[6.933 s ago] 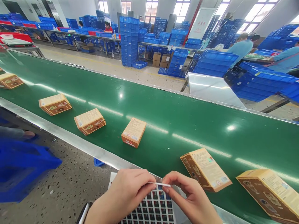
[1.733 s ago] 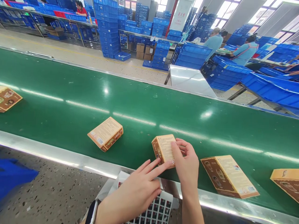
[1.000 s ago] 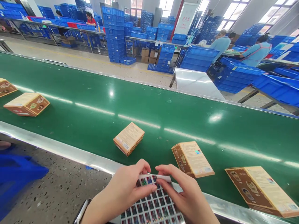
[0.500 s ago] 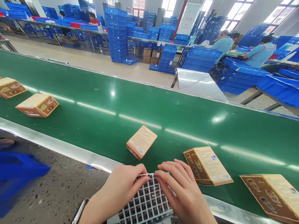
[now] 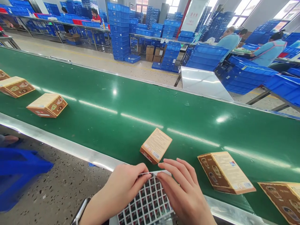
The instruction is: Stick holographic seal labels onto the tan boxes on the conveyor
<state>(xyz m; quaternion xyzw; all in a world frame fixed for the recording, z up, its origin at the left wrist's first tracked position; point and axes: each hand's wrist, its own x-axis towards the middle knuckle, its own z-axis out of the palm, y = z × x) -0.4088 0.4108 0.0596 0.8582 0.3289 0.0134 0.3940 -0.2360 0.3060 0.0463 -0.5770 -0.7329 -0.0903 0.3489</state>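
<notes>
Roughly forward, the gridded sheet (image 5: 149, 200)

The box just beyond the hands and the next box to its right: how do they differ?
The second box carries a small coloured sticker on its upper face; the first box shows none. The first box shows a plainer end toward the camera, the second box a dark side with pictures. Both lie on the green belt, pale face up.

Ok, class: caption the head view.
Bare hands touching a white gridded sheet beside a green belt bearing brown and cream cardboard boxes.
</notes>
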